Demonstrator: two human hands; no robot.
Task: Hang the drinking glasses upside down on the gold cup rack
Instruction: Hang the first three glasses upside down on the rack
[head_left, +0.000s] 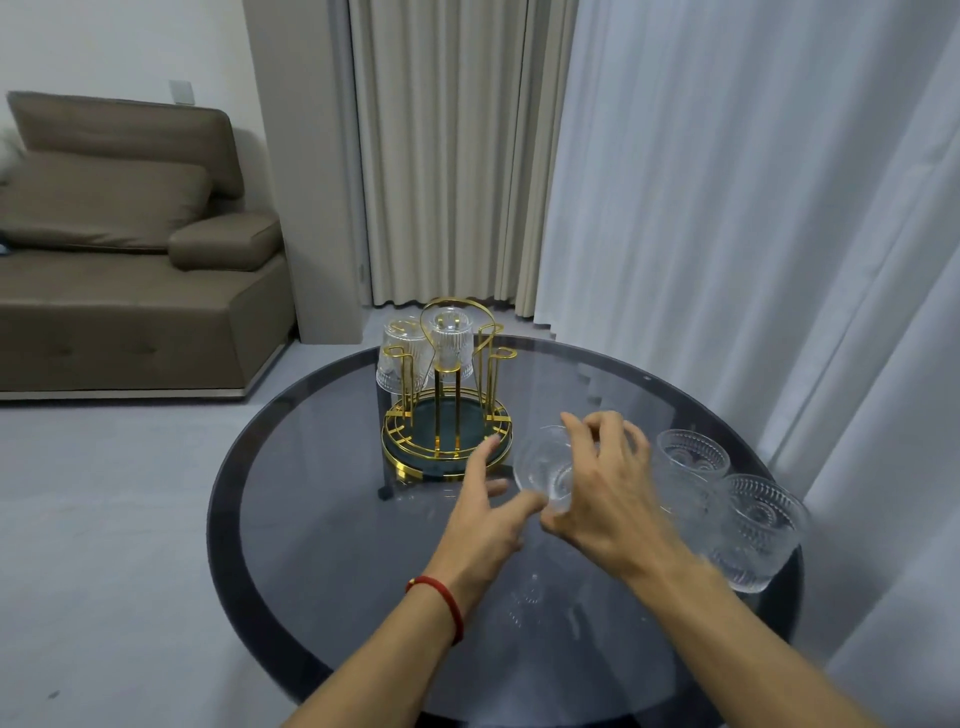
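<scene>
Smoked glass forms the round tabletop (322, 545), on which the gold rack (447, 410) stands toward the far side. Two glasses are already hung upside down on its far and left pegs: one at the left (397, 358), one at the centre (453, 338). The near and right pegs (501, 356) are seen to be free. Two more glasses (693, 457) (761, 530) stand upright at the right edge, just beside each other.

A fifth glass (545, 470) is held above the tabletop, just in front of the rack's base, tilted with its mouth turned toward the left. It is gripped by the right hand (608, 499), whose fingers are curled over the wall from above and behind, thumb underneath. The left hand (483, 512) is spread open with nothing gripped; its thumb is brought up near the rim, though whether contact is made cannot be told through the blur.

The step in hand is judged to be the turning of the glass mouth-down. It is best done with the base pinched firmly, the patterned wall being slippery, and the left hand kept under the rim as a guard. A free peg on the right should be chosen, the mouth centred over its looped tip, and the glass lowered straight so that the neighbours are not knocked. Both forearms are stretched forward, wrists near each other.
</scene>
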